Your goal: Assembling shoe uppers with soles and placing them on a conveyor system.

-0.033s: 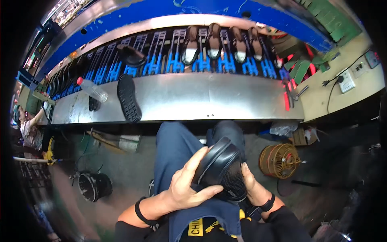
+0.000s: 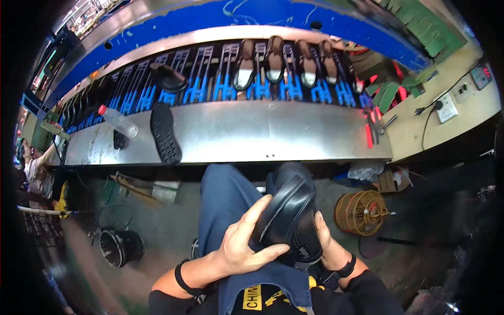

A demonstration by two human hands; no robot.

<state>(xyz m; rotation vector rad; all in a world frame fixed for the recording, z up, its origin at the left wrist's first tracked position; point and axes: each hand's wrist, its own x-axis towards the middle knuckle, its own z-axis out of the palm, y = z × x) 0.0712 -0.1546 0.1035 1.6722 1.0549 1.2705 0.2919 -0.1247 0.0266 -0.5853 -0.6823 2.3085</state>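
Observation:
I hold a black shoe over my lap, sole side facing right. My left hand lies spread over its upper side, fingers pressed against it. My right hand cups it from below on the right. On the metal bench ahead lies a black shoe sole, tread up. Another black shoe rests on the blue rack behind it.
Several brown shoes stand in the rack's blue holders. A plastic bottle lies on the bench at left. A small round fan and a black bucket sit on the floor. Another person is at far left.

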